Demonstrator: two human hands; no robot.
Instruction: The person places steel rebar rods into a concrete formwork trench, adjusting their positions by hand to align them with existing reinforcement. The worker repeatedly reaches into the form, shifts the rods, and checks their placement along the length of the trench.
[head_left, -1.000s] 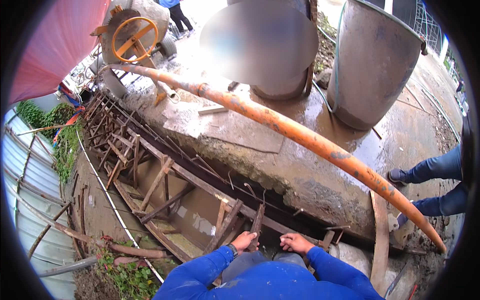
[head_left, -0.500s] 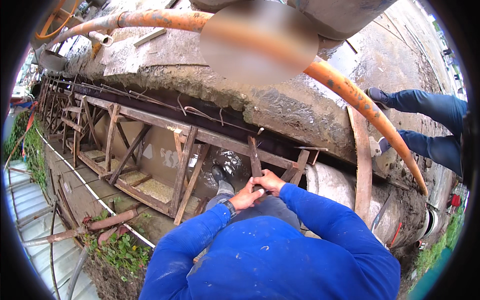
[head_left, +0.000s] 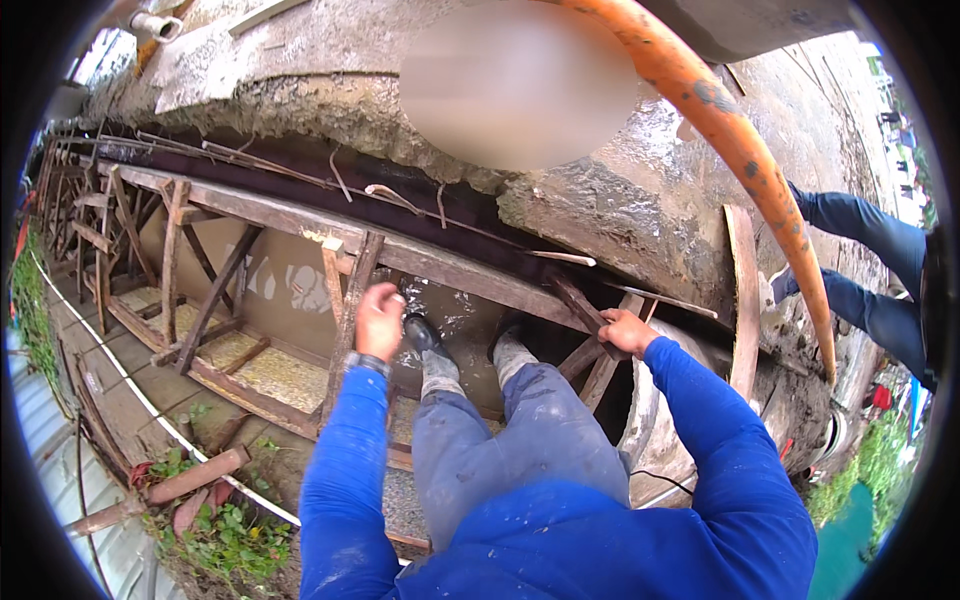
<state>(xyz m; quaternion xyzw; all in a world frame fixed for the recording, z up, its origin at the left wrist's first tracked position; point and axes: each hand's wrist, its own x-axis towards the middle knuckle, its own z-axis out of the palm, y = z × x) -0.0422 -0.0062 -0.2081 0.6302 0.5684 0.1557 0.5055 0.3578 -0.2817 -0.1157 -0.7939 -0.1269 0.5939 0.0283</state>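
Note:
My right hand [head_left: 627, 332] is closed around the lower end of a short dark wooden piece [head_left: 577, 302]. This piece slants across the long timber rail [head_left: 470, 280] of a wooden frame over a trench. My left hand [head_left: 380, 322] is up beside a slanted wooden post [head_left: 362, 275] of the same frame. Its fingers look partly curled and are smeared, so whether it touches the post is unclear. Below, my dark boots [head_left: 428, 335] stand in muddy water [head_left: 445, 300] between the timbers.
A thick orange pipe [head_left: 740, 140] arches overhead on the right. Beyond it are another person's legs in jeans [head_left: 865, 215]. A wooden plank [head_left: 742, 300] leans near a concrete pipe [head_left: 680, 430]. Thin bent rods [head_left: 340, 175] stick out along the broken concrete edge [head_left: 300, 105].
My left hand has left the wooden piece and moved left to the post. The right hand keeps its hold, and the piece now tilts over to the left. My view has shifted, showing both boots.

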